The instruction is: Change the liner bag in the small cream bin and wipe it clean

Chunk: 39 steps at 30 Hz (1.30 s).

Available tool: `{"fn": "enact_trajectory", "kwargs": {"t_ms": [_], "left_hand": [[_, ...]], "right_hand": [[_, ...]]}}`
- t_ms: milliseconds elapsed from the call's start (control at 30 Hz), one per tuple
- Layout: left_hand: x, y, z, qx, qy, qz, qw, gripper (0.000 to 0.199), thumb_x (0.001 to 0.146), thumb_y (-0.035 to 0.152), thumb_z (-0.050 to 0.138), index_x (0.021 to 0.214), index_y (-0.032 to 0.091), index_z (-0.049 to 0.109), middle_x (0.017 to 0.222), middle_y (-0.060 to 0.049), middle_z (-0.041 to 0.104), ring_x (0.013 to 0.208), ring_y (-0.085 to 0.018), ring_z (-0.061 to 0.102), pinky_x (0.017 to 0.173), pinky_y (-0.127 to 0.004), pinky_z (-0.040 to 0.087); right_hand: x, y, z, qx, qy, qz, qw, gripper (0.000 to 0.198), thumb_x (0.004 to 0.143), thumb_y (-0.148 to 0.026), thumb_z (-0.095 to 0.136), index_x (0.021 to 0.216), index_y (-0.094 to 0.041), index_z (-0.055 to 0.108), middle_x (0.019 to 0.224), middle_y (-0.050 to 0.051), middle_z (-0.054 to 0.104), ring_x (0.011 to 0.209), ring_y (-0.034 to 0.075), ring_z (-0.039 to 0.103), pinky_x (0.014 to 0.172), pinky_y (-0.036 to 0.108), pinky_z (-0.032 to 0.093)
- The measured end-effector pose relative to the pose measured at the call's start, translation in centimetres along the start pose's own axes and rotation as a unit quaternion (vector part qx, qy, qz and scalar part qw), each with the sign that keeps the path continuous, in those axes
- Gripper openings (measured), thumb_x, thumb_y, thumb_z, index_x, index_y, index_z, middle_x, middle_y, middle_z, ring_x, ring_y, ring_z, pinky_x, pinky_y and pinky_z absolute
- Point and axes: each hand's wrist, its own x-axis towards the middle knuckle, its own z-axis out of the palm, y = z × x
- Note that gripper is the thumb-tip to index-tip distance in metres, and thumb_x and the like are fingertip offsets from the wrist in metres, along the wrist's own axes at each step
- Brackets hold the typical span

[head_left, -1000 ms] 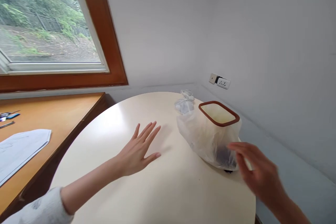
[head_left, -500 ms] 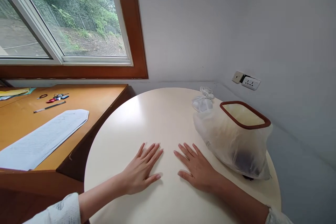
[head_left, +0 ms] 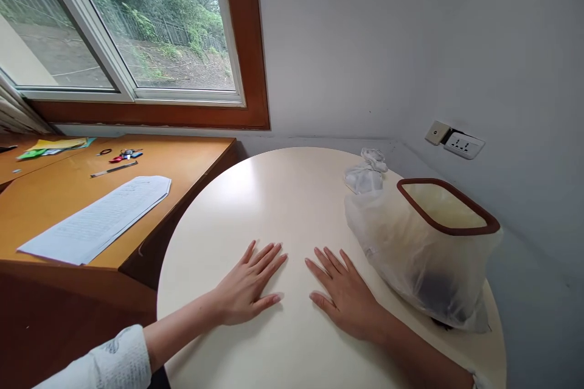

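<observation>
My left hand (head_left: 249, 285) lies palm down on the cream round table (head_left: 292, 200), fingers spread and holding nothing. My right hand (head_left: 344, 298) rests flat in the same way, a short gap to its right-hand neighbour, a bin (head_left: 429, 249) lined with a whitish translucent bag. A brown rim (head_left: 456, 231) holds the bag at the bin's opening, and something dark shows through low in the bag. Behind the bin sits a small knotted white plastic bag (head_left: 365, 176), its contents hard to make out.
A wooden desk (head_left: 196, 161) adjoins on the left, bearing sheets of paper (head_left: 104, 216), a pen (head_left: 114, 169), keys (head_left: 130, 154) and a black ring (head_left: 104, 151). Beyond are a window (head_left: 173, 24) and a wall with a socket (head_left: 464, 144).
The view has turned slightly left and tilted, so the desk, window and bin appear shifted right. Both hands stay flat on the table.
</observation>
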Motion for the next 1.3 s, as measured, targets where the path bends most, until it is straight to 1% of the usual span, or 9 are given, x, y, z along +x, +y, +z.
{"fn": "enact_trajectory", "kwargs": {"t_ms": [100, 300, 533, 733, 1067, 1300], "left_hand": [[0.04, 0.06, -0.10, -0.015, -0.005, -0.003, 1.000, 0.069, 0.089, 0.054, 0.029, 0.142, 0.027, -0.006, 0.150, -0.005, 0.006, 0.138, -0.028, 0.010, 0.110, -0.052, -0.002], [-0.02, 0.04, 0.03, -0.032, 0.006, -0.004, 0.999, 0.069, 0.088, 0.054, 0.031, 0.142, 0.028, -0.004, 0.150, -0.005, 0.007, 0.137, -0.028, 0.012, 0.110, -0.053, 0.000], [-0.10, 0.11, 0.04, -0.033, -0.001, -0.008, 0.999, 0.069, 0.088, 0.055, 0.029, 0.142, 0.028, -0.003, 0.150, -0.005, 0.006, 0.138, -0.028, 0.010, 0.110, -0.052, -0.001], [-0.08, 0.17, -0.13, -0.036, -0.010, -0.012, 0.999, 0.069, 0.088, 0.055, 0.029, 0.142, 0.028, -0.004, 0.150, -0.005, 0.004, 0.138, -0.027, 0.009, 0.109, -0.054, -0.001], [-0.15, 0.15, 0.01, -0.052, 0.019, -0.009, 0.998, 0.070, 0.087, 0.055, 0.034, 0.142, 0.030, 0.000, 0.150, -0.004, 0.011, 0.137, -0.028, 0.015, 0.110, -0.053, 0.002], [-0.23, 0.24, 0.16, -0.052, 0.020, -0.014, 0.998, 0.070, 0.087, 0.055, 0.035, 0.142, 0.029, 0.000, 0.149, -0.005, 0.011, 0.137, -0.028, 0.014, 0.110, -0.053, 0.002]], "right_hand": [[0.07, 0.12, 0.13, -0.005, 0.005, -0.001, 1.000, 0.057, 0.090, -0.054, 0.017, 0.143, -0.032, 0.012, 0.151, 0.000, 0.007, 0.138, 0.022, 0.004, 0.111, 0.048, 0.001], [0.19, 0.21, 0.33, -0.012, 0.001, 0.000, 1.000, 0.056, 0.090, -0.054, 0.016, 0.142, -0.033, 0.012, 0.151, -0.001, 0.007, 0.138, 0.021, 0.004, 0.111, 0.049, 0.002], [0.10, 0.12, 0.27, -0.009, -0.003, 0.007, 1.000, 0.056, 0.090, -0.055, 0.014, 0.142, -0.034, 0.010, 0.151, -0.003, 0.005, 0.138, 0.019, 0.002, 0.111, 0.047, 0.001], [0.06, 0.00, 0.12, -0.005, -0.004, 0.009, 1.000, 0.056, 0.090, -0.055, 0.013, 0.142, -0.034, 0.012, 0.151, -0.002, 0.007, 0.138, 0.019, 0.004, 0.111, 0.047, 0.002], [0.14, 0.19, 0.23, -0.006, 0.000, 0.007, 1.000, 0.056, 0.090, -0.055, 0.013, 0.142, -0.034, 0.013, 0.150, -0.003, 0.007, 0.138, 0.019, 0.004, 0.112, 0.047, 0.004], [0.04, 0.15, 0.32, -0.008, 0.000, 0.004, 1.000, 0.056, 0.090, -0.055, 0.013, 0.142, -0.033, 0.015, 0.150, -0.002, 0.007, 0.138, 0.019, 0.004, 0.112, 0.047, 0.004]]}}
